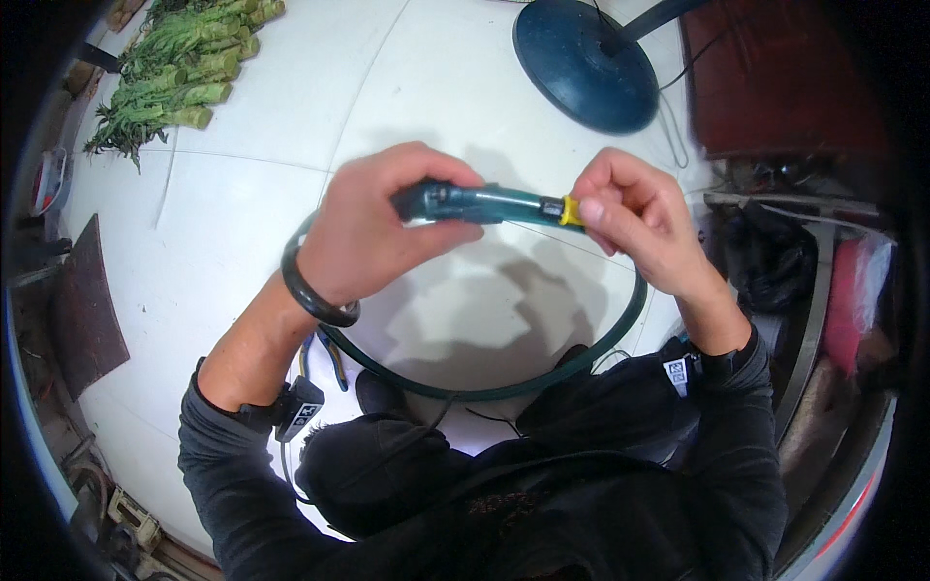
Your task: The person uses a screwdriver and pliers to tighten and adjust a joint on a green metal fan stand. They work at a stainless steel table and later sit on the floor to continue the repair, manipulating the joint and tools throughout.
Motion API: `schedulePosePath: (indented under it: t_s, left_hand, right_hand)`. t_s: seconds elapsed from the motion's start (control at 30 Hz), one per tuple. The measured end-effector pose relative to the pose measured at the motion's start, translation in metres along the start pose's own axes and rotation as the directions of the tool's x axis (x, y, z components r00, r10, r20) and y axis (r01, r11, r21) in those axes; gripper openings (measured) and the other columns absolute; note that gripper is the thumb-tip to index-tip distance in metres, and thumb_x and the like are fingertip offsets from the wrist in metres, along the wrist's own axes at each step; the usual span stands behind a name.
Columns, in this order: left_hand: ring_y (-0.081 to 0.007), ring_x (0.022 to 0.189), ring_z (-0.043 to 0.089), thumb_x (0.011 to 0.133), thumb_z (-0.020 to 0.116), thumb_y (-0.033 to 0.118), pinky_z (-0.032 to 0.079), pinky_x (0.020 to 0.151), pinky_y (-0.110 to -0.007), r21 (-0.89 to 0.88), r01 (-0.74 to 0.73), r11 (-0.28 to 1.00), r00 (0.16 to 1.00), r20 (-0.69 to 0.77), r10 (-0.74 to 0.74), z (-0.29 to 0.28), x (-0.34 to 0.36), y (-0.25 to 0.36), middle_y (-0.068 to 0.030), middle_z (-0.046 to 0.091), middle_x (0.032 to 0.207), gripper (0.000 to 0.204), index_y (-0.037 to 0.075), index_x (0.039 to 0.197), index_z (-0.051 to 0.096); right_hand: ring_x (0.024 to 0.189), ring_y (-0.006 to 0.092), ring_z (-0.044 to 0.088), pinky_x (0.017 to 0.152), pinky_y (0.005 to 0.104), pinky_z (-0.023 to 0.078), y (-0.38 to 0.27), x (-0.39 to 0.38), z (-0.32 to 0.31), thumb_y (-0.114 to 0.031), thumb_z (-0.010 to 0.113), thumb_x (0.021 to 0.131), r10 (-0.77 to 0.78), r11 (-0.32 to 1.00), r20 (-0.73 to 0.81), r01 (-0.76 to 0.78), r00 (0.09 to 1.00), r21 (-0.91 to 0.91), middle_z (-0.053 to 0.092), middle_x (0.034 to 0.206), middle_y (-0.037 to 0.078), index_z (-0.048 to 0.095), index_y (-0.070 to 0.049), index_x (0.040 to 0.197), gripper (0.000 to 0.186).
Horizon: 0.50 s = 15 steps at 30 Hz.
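Note:
A large dark teal hoop (pixel 494 393) hangs in front of me, its lower arc in front of my shoes. Its top stretch is thicker, with a shiny teal section (pixel 504 201) between my two hands. My left hand (pixel 373 213) closes round this section from the left, thumb below and fingers above. On the right, my right hand (pixel 639 208) pinches a small yellow piece (pixel 572 211) at the section's end, beside a black band. Whether the yellow piece belongs to the hoop, I cannot tell.
Pliers (pixel 334 360) lie on the white tiled floor (pixel 281 107) near my left shoe. Several leafy green stalks (pixel 199 82) rest at the far left. A round dark blue stand base (pixel 586 68) stands at the far right, with a cable. A black bag (pixel 770 257) sits at the right.

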<state>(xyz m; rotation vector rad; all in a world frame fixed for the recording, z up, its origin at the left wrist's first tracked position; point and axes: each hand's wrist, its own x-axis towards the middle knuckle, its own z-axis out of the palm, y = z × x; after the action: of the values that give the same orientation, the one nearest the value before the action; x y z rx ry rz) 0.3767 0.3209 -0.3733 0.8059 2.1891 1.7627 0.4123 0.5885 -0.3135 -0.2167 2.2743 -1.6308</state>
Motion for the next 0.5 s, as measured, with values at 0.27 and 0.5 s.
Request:
schedulePosePath:
  t_s: [0.27,0.5]
  left_hand:
    - [-0.0102,0.082,0.068,0.073,0.087,0.0,0.054,0.074,-0.024,0.012,0.009,1.0,0.992,0.123,-0.01,0.003,0.003,0.004,-0.0029,0.074,0.095,0.039,0.007,0.109,0.075]
    - [-0.0093,0.077,0.069,0.074,0.088,0.002,0.054,0.069,-0.022,0.099,0.005,0.995,0.991,0.129,-0.017,0.002,0.007,0.011,-0.0032,0.076,0.09,0.038,0.005,0.11,0.075]
  right_hand:
    - [0.048,0.0142,0.049,0.048,0.0294,0.036,0.013,-0.003,-0.003,-0.032,0.067,0.099,0.023,0.934,0.074,0.005,0.997,-0.356,0.051,0.056,0.003,0.064,-0.004,0.074,0.037]
    - [0.05,0.0228,0.051,0.047,0.0327,0.037,0.019,-0.009,0.003,-0.026,0.077,0.087,-0.512,0.47,0.09,0.366,0.854,-0.803,0.049,0.055,0.006,0.062,-0.007,0.07,0.03]
